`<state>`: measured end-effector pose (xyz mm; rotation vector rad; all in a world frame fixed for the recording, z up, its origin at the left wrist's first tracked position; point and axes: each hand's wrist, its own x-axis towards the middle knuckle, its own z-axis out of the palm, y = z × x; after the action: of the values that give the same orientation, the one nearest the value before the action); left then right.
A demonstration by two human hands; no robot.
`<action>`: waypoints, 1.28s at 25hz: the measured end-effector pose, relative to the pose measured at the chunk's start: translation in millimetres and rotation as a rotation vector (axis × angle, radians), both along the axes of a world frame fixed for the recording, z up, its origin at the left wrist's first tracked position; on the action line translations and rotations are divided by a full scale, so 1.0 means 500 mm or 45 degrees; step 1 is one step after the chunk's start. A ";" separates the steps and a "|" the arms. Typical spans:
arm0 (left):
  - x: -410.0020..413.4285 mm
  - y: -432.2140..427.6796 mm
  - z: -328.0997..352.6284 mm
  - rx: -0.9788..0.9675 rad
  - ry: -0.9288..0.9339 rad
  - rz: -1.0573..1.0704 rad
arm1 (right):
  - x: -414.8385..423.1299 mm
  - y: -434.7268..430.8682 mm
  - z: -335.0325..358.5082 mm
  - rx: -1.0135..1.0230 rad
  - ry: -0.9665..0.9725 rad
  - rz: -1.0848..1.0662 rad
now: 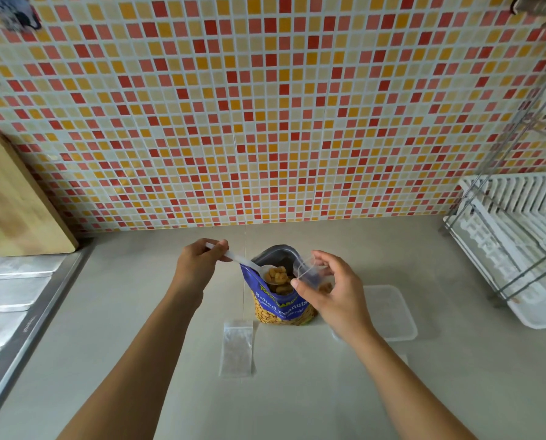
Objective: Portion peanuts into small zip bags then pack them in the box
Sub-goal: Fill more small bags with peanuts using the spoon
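A blue salted-peanuts pouch (279,304) stands open in the middle of the counter. My left hand (198,265) grips a white plastic spoon (249,263) whose bowl, heaped with peanuts, hovers over the pouch mouth. My right hand (332,290) pinches a small clear zip bag (311,274) open beside the spoon; a few peanuts sit in it. A stack of empty small zip bags (236,347) lies flat in front of the pouch. A clear plastic box (392,312) rests on the counter behind my right hand, partly hidden by it.
A white dish rack (516,239) with a metal frame stands at the right. A wooden cutting board (14,201) leans on the tiled wall at the left, above a steel sink drainboard (11,312).
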<state>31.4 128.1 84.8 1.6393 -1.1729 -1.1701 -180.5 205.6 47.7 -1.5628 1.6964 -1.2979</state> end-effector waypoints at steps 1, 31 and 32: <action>0.001 0.003 -0.003 0.024 0.022 0.007 | 0.001 0.001 0.001 0.002 0.006 0.000; -0.129 0.016 -0.036 0.029 -1.008 -0.437 | -0.009 -0.001 -0.011 0.140 -0.191 0.011; -0.127 0.012 -0.037 0.041 -0.871 -0.361 | -0.013 -0.002 -0.010 0.146 -0.201 0.013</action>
<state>-32.0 134.0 66.4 2.0197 -1.8655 -0.7977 -187.2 204.5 42.9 -1.3647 1.6321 -1.2607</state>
